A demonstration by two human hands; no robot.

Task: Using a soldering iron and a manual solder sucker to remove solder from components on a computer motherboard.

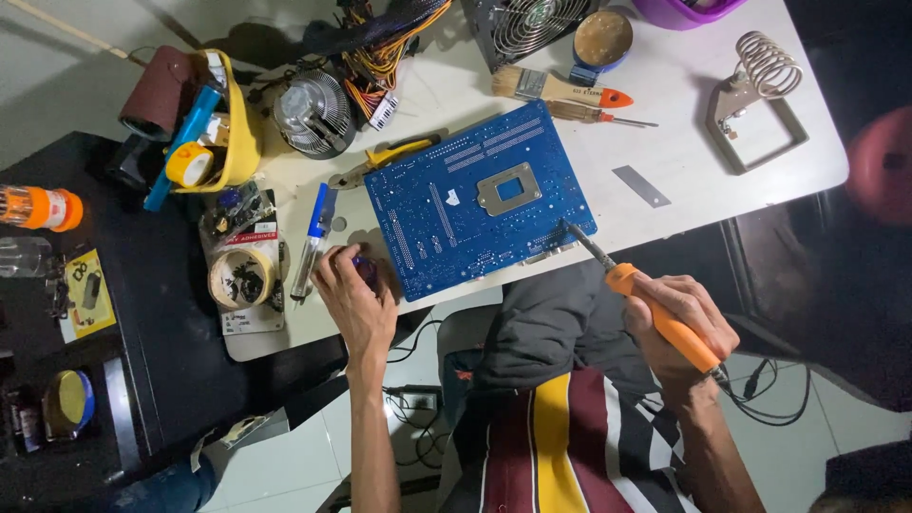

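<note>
Clutter fills the left side: an orange-capped bottle on the black side table, then a yellow container stuffed with tape rolls and a sandpaper roll, and a round heatsink fan beyond it. Near the table's front edge the left hand is curled shut over a small dark object, just left of the blue motherboard, which lies solder side up in the middle of the white table. The right hand has its fingers wrapped tight around the orange soldering iron, whose tip touches the board's near right edge.

To do this well, I judge the tip should stay steady on 1 joint, with the left hand bracing the board so it cannot slide.

Farther right lie a paintbrush, a screwdriver, a small metal strip and a coiled iron stand. The tabletop is white and crowded; the floor below is pale tile with cables trailing, and the room is dim.
</note>
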